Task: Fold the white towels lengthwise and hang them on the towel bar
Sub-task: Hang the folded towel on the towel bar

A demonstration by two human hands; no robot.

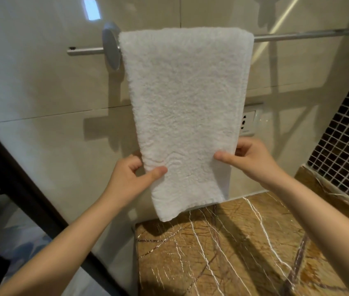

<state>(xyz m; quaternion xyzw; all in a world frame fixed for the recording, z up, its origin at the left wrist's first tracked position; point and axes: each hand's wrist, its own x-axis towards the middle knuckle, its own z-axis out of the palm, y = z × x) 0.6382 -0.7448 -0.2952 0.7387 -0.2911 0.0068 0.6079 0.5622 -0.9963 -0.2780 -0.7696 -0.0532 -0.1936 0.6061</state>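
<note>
The white towel [186, 107] hangs folded over the towel bar [310, 35] in the upper middle of the frame. Its left edge is just beside the round wall mount [111, 45]; right of the towel a long bare stretch of bar runs to the upper right, where the frame cuts it off. A short stub of bar sticks out left of the mount.

The towel's bottom hem slants down toward the lower left and ends just above the back edge of the brown veined marble table [244, 253] at lower centre. The table's bare top spreads to the lower right.

The left hand [130, 178] pinches the towel's left edge low down, thumb on the front, fingers [134, 163] curled round behind. The right hand [252, 159] pinches the right edge slightly higher, in the same way.

The towel's rear layer and most fingertips are hidden behind it; it also covers the left part of a wall socket [249, 122]. A dark mosaic wall [344, 146] closes the right side; a dark slanted frame [19, 189] crosses the lower left, cut off at the edge.
</note>
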